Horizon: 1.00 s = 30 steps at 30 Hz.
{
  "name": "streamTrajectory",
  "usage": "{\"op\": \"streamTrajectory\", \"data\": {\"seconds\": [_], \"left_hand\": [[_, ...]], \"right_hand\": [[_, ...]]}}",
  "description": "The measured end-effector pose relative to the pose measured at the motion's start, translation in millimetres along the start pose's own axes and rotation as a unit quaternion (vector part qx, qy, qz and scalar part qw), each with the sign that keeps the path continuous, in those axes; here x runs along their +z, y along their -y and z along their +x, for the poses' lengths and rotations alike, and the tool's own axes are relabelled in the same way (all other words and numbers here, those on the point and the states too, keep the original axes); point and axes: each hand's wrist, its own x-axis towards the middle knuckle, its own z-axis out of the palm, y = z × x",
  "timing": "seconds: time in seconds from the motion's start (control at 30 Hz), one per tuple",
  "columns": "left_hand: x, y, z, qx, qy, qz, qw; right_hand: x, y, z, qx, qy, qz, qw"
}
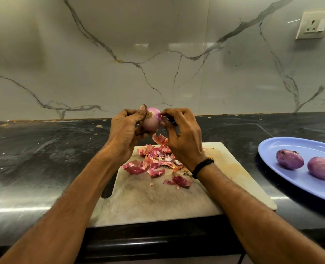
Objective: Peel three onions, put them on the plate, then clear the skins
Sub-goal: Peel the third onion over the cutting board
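Head view: the left hand [126, 130] is gripping a part-peeled onion [151, 119] above the far edge of the cutting board [158, 199]. The right hand [182, 134] is pinching skin at the onion's top. Loose skins [154, 162] are lying heaped on the board. Two peeled onions [289, 159] are sitting on the blue plate [291, 180], right.

A pale pink onion [151, 121] is tan at its root end. The skins [154, 162] are magenta, pink and papery orange, on a beige board [158, 199] smudged brown and grey. Two purple onions [289, 159], brown-flecked at their tips, are on a periwinkle-blue plate [283, 147]. The bench [43, 149] is black with grey-white streaks. The wall [119, 54] is off-white marble with dark grey veins touched with rust. The socket [312, 25] is cream, the wristband [203, 166] black.
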Motion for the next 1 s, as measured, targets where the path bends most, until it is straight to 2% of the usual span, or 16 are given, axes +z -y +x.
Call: {"op": "streamTrajectory", "data": {"seconds": [0.37, 0.6, 0.8, 1.0], "left_hand": [[-2.4, 1.8, 1.3, 0.004, 0.008, 0.011, 1.0], [-4.2, 1.0, 4.0, 0.0, -0.007, 0.014, 1.0], [-4.1, 2.0, 3.0, 0.008, -0.002, 0.03, 1.0], [-4.4, 1.4, 2.4, 0.006, 0.0, 0.033, 0.999]], "right_hand": [[4.6, -5.9, -0.9, -0.026, 0.071, 0.024, 0.997], [2.9, -5.2, -1.5, -0.053, 0.033, 0.014, 0.998], [4.5, -5.6, -1.2, -0.044, 0.061, 0.008, 0.997], [4.6, -7.7, -1.7, -0.067, 0.042, -0.008, 0.997]]}}
